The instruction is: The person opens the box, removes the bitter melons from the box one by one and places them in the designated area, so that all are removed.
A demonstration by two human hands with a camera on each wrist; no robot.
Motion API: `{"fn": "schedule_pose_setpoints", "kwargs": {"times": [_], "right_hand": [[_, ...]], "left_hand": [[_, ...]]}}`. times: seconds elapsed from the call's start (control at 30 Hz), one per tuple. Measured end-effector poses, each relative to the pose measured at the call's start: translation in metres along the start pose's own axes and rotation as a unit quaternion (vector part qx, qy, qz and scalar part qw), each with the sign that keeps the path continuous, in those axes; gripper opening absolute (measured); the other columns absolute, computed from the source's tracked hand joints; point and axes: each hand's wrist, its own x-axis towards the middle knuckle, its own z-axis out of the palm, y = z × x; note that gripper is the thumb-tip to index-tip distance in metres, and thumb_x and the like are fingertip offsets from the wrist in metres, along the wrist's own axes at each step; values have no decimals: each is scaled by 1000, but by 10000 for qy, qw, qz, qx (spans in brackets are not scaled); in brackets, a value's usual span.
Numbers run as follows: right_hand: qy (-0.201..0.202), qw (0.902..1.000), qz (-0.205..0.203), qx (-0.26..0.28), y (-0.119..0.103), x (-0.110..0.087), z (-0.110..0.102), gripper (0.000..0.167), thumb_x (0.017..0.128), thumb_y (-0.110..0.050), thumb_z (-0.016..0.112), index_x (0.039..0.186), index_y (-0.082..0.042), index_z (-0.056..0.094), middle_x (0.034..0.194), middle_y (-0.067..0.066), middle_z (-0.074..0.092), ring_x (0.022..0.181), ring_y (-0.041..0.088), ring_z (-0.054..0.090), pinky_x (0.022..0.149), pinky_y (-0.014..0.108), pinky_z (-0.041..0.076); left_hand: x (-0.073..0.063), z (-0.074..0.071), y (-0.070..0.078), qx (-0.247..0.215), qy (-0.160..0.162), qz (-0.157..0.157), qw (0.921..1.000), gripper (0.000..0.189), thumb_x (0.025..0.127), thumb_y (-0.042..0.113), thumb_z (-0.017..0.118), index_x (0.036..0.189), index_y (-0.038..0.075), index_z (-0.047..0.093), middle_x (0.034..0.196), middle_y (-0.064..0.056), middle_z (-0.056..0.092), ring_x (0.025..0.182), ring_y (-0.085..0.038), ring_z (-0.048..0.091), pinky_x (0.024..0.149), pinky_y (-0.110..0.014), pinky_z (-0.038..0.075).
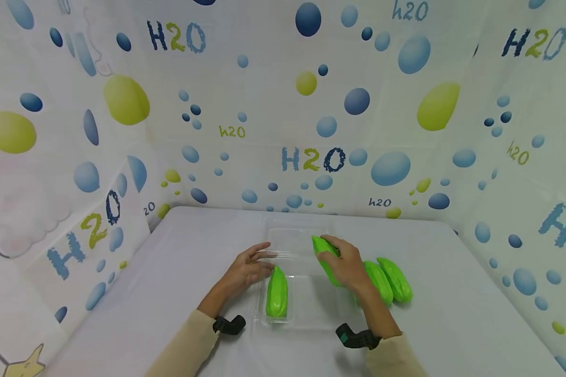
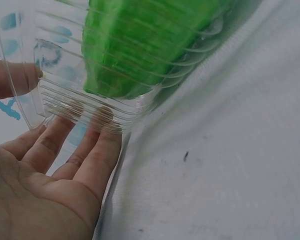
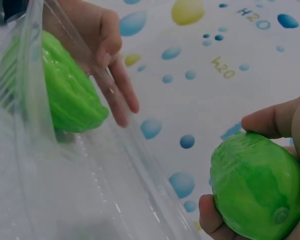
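A clear plastic clamshell container (image 1: 311,319) lies open on the table, its lid (image 1: 292,236) folded back at the far side. In its left part rests one bright green, ridged, elongated vegetable (image 1: 276,293), somewhat like a bitter melon. My left hand (image 1: 246,272) holds the container's far left corner, thumb at the rim and fingertips against the ribbed wall (image 2: 135,107). Over the right side of the container, my right hand (image 1: 346,262) grips a second green vegetable (image 3: 257,185) between thumb and fingers, its pointed end tilted up and away.
Right of the container, two more green vegetables (image 1: 396,280) lie side by side on the white-covered table (image 1: 453,324). A backdrop (image 1: 264,104) printed with blue and lime drops rises behind the table and at both sides. Each wrist wears a black band (image 1: 229,325).
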Motion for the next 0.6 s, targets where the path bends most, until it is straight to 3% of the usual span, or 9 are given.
{"fn": "schedule_pose_setpoints", "kwargs": {"times": [0.17, 0.6], "right_hand": [[19, 10000, 27, -8, 8, 1, -11, 49, 96, -24, 62, 143, -9, 59, 141, 14, 59, 117, 29, 56, 101, 48, 46], [183, 9974, 24, -694, 22, 4, -51, 49, 98, -22, 58, 144, -5, 55, 131, 21, 60, 108, 31, 56, 92, 45, 47]], "left_hand": [[0, 0, 1, -8, -35, 0, 10000, 70, 95, -10, 50, 159, 1, 24, 154, -31, 37, 118, -26, 61, 105, -39, 51], [-1, 1, 3, 69, -47, 14, 10000, 68, 97, -9, 51, 159, 1, 24, 154, -31, 38, 122, -30, 59, 106, -43, 49]]}}
